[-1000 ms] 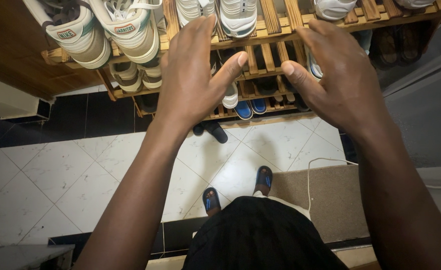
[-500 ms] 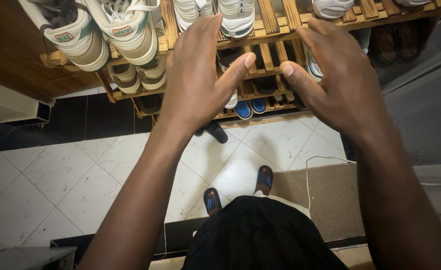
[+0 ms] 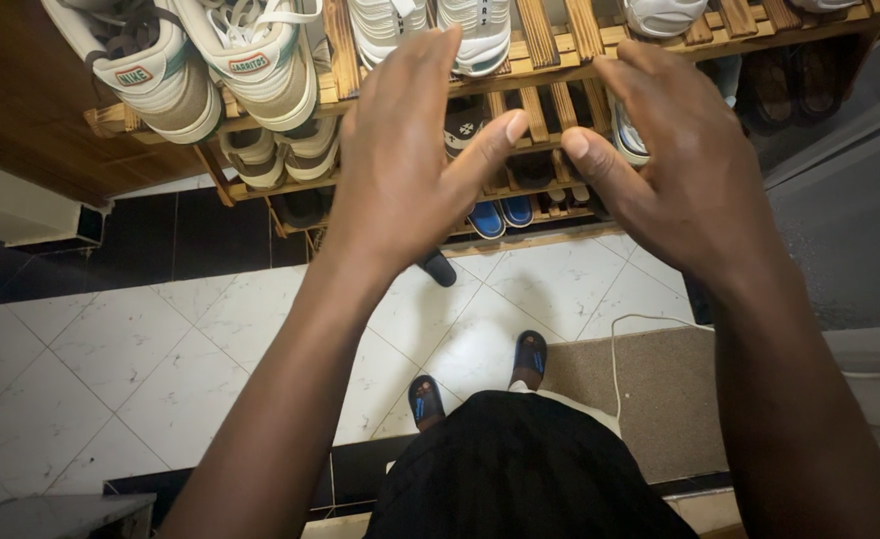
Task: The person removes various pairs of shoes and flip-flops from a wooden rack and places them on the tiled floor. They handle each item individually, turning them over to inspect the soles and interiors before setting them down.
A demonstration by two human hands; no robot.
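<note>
Just both hands, left hand (image 3: 400, 160) and right hand (image 3: 684, 165), spread empty before the shoe rack (image 3: 550, 70) front edge.

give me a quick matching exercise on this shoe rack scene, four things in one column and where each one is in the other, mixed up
Things:
1. white sneakers with tan trim
2. blue shoe toes
3. brown mat
4. left hand

Places:
A. on the floor at lower right
B. top shelf, left end
C. low shelf of the wooden rack
D. raised open before the rack, holding nothing

Pairs: 1-B, 2-C, 3-A, 4-D
</note>
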